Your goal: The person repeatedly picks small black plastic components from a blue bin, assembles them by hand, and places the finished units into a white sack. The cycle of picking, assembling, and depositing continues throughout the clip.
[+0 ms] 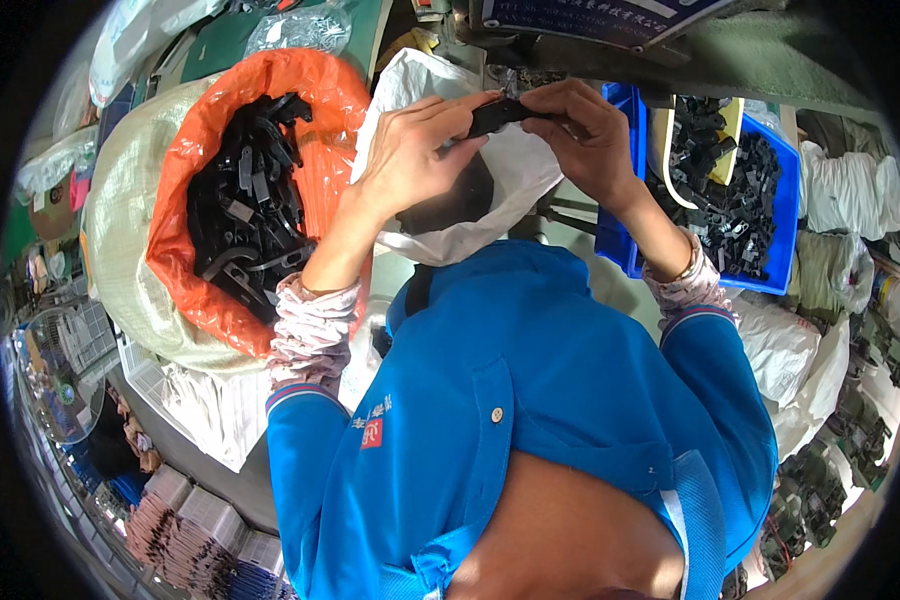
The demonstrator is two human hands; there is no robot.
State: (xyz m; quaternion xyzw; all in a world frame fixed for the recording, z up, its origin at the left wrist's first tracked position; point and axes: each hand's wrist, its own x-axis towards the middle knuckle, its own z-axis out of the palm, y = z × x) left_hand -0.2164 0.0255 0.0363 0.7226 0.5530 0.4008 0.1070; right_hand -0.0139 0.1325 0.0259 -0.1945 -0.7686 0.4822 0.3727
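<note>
Both my hands meet over a white sack (410, 85), holding one dark, elongated part (497, 116) between them. My left hand (417, 150) pinches its left end between thumb and fingers. The right end is gripped by my right hand (587, 130), its fingers curled over the part. What kind of part it is, I cannot make out. Just behind it sits a machine's small metal tip (511, 82); whether the two touch is unclear. Below my hands, the sack's mouth shows something dark inside.
An orange bag (332, 185) of black parts (240, 185) stands at left within a pale woven sack (120, 190). On the right is a blue bin (785, 215) of small black pieces (735, 220). A machine body with a dark plate (580, 18) overhangs the far side.
</note>
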